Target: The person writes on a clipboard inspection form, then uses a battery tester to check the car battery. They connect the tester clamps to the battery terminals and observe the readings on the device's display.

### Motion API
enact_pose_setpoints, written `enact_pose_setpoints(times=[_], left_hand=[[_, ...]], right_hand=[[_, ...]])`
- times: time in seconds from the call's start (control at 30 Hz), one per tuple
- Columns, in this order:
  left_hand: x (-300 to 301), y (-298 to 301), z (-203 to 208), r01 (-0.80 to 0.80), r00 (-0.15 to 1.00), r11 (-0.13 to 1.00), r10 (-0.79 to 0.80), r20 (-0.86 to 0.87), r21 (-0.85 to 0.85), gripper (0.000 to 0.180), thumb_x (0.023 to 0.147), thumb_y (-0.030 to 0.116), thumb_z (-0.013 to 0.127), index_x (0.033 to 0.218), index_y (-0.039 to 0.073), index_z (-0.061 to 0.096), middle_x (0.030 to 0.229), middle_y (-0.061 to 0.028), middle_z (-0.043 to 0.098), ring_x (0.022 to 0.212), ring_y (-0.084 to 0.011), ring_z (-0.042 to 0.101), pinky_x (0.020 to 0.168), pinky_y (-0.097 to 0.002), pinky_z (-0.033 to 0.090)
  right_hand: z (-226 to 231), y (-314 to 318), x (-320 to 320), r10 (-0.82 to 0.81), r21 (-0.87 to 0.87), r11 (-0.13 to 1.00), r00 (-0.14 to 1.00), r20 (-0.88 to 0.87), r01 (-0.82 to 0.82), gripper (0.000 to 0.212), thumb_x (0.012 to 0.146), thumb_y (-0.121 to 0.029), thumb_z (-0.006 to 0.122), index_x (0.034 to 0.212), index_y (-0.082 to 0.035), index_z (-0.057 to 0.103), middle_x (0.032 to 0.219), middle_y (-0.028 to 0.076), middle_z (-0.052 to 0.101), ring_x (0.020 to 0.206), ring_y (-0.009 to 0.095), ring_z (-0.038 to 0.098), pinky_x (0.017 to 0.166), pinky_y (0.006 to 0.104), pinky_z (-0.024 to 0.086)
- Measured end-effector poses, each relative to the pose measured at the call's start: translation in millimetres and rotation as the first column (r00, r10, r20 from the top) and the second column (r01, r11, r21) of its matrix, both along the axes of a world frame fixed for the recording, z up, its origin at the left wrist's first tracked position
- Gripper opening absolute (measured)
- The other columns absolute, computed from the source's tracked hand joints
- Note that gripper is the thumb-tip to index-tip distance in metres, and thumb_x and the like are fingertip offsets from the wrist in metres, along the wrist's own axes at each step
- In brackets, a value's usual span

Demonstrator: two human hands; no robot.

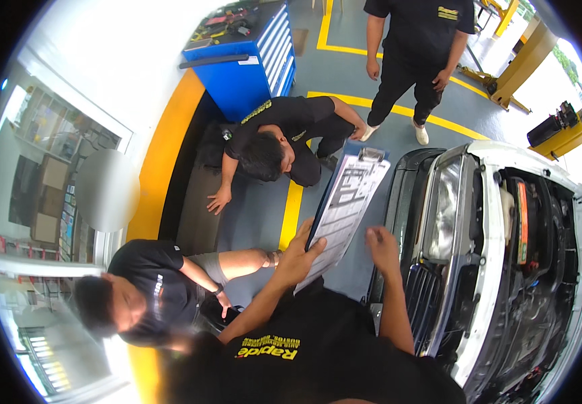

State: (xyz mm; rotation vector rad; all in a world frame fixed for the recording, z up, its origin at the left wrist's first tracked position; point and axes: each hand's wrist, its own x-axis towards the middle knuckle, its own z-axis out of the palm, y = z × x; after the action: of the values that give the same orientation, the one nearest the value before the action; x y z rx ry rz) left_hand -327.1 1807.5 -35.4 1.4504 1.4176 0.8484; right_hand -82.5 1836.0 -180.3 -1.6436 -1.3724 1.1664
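Note:
My left hand (299, 259) grips a blue clipboard by its lower left edge, thumb on the front and fingers behind. The clipboard (372, 154) is tilted, its metal clip at the far end. Clamped on it are white printed sheets (350, 202) with tables and dark blocks. My right hand (383, 250) is raised just right of the sheets, apart from them, with its fingers curled in. Whether a pen or anything else is between those fingertips does not show.
To the right stands a white vehicle (491, 249) with its engine bay exposed. One person crouches ahead (284, 135), another sits low at left (150, 289), and a third stands beyond (419, 54). A blue tool cabinet (237, 81) and a yellow lift post (523, 64) are farther off.

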Motion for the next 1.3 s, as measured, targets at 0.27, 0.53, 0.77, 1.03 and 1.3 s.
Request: enact_pose_setpoints(times=[0.27,0.53,0.77,1.03,1.3], left_hand=[[-5.5,179.6,38.3,0.077,0.995,0.997,-0.078,0.062,0.018,0.053,0.104,0.024,0.063,0.145,-0.007,0.049,0.149,-0.0217,0.051,0.142,-0.0343,0.047,0.118,-0.0379,0.033],[19.5,334.5,28.1,-0.104,0.787,0.911,0.321,0.527,-0.399,0.045,0.103,0.021,0.067,0.137,-0.006,0.058,0.128,-0.0155,0.069,0.115,-0.021,0.064,0.103,-0.0348,0.048],[87.1,522.2,3.1,-0.251,0.666,0.914,0.402,0.628,-0.319,0.037,0.101,0.019,0.069,0.128,-0.005,0.064,0.122,-0.014,0.071,0.108,-0.021,0.069,0.094,-0.0349,0.053],[167.2,723.1,-6.5,-0.334,0.64,0.863,0.502,0.581,-0.378,0.05,0.108,0.037,0.057,0.134,-0.005,0.061,0.129,-0.014,0.069,0.111,-0.0188,0.067,0.097,-0.0326,0.051],[171.6,857.6,-35.5,-0.273,0.774,0.906,0.407,0.485,-0.324,0.048,0.108,0.034,0.058,0.135,-0.006,0.06,0.126,-0.0134,0.069,0.112,-0.0158,0.064,0.098,-0.0305,0.048]], right_hand=[[70.6,199.9,15.7,-0.076,0.102,0.992,0.997,0.027,0.073,0.028,0.104,-0.022,0.062,0.113,0.003,0.07,0.092,0.012,0.073,0.084,0.018,0.069,0.078,0.0325,0.054],[61.9,366.5,40.6,-0.113,-0.176,0.983,0.933,-0.341,0.055,0.038,0.109,-0.034,0.055,0.115,0.0,0.07,0.096,0.006,0.073,0.084,0.013,0.067,0.076,0.0269,0.05],[69.7,573.9,96.7,-0.072,-0.122,0.991,0.548,-0.833,-0.056,0.026,0.11,-0.018,0.051,0.122,0.001,0.065,0.103,0.003,0.072,0.089,0.009,0.067,0.081,0.023,0.052],[71.3,780.5,171.6,-0.049,-0.131,0.988,0.636,-0.77,-0.082,0.026,0.11,-0.016,0.049,0.12,0.002,0.065,0.101,0.004,0.072,0.087,0.008,0.066,0.081,0.0252,0.053],[42.3,933.8,192.9,-0.1,-0.103,0.994,0.574,-0.813,0.028,0.025,0.109,-0.016,0.053,0.121,0.004,0.063,0.105,0.007,0.072,0.09,0.011,0.068,0.082,0.0264,0.056]])
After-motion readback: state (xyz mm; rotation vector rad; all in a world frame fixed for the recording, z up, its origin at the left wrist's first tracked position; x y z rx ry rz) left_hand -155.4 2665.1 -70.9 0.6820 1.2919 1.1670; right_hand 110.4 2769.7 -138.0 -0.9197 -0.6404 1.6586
